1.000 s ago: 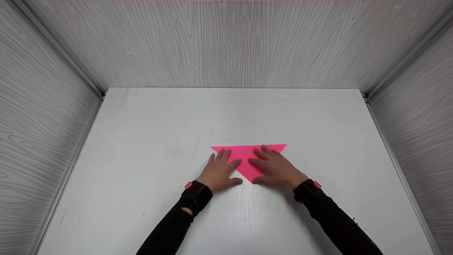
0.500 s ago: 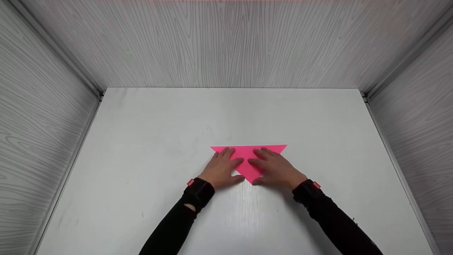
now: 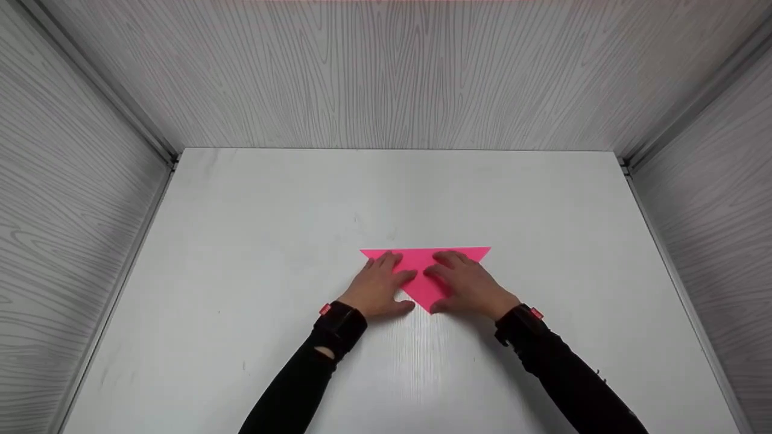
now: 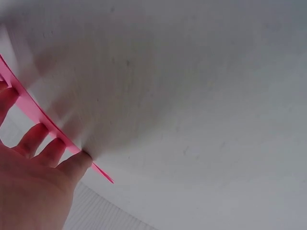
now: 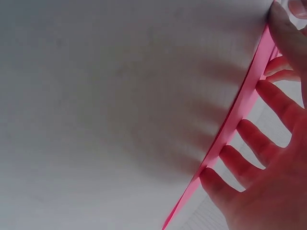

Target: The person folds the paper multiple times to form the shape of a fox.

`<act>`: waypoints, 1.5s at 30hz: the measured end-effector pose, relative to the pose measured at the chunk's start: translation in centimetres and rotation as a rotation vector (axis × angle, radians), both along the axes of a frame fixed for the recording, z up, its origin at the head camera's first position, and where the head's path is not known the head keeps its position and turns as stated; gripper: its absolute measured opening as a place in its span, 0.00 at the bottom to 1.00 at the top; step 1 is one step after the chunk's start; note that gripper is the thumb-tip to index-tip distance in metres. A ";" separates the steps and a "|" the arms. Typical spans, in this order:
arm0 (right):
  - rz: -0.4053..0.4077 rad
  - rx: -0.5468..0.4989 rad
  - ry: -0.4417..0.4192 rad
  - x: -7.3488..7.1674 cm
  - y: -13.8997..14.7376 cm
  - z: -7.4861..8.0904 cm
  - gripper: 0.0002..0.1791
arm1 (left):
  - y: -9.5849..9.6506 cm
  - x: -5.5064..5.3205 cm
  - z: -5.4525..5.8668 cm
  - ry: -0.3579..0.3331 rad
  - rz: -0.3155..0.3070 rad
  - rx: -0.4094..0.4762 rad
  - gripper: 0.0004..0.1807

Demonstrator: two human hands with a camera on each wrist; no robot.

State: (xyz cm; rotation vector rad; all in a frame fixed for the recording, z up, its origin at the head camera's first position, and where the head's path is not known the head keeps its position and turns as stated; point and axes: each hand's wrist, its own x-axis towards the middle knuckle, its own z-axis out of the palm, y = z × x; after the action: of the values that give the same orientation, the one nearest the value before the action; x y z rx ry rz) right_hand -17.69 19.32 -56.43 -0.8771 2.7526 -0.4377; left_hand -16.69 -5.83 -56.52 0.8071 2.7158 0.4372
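A bright pink sheet of paper [image 3: 420, 259], folded into a triangle, lies on the white table with its long edge at the far side and a point toward the person. My left hand [image 3: 375, 290] rests on its left part, fingertips spread close to the long edge. On the right part, my right hand [image 3: 473, 288] touches the paper with bent, spread fingers, its thumb by the near point. Seen edge-on in the left wrist view, the paper [image 4: 29, 109] runs under the fingertips. In the right wrist view, several fingertips press along the paper [image 5: 229, 129].
The white table [image 3: 271, 211] surrounds the paper on all sides. Grey wood-grain panels stand at the back [image 3: 386, 78], left [image 3: 66, 199] and right [image 3: 711, 199]. Both wrists wear black bands over dark sleeves.
My left hand has shifted slightly right, further onto the paper. The right hand's fingers have bent a little more, while the folded paper has stayed nearly in place.
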 end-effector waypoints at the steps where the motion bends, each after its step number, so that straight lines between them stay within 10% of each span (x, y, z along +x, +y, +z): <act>1: 0.001 0.001 0.010 -0.1 0.0 0.0 0.37 | 0.0 0.0 -0.1 0.008 -0.001 -0.001 0.35; 28: -0.018 -0.118 -0.069 0.7 2.0 0.8 0.29 | 0.5 0.2 -0.7 0.141 0.052 0.088 0.19; 39: 0.032 -0.220 0.235 1.2 2.4 0.4 0.09 | 0.3 0.0 -1.0 0.154 0.040 0.104 0.18; 45: -0.046 -0.212 0.262 1.0 1.8 0.2 0.05 | 0.6 0.2 -0.8 0.121 0.063 0.113 0.19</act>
State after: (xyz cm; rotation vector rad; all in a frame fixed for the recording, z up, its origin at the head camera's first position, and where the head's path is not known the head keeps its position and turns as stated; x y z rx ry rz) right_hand -16.71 21.15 -56.22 -0.9849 3.0111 -0.6778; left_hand -16.51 -5.27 -57.33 0.8033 2.8562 0.5781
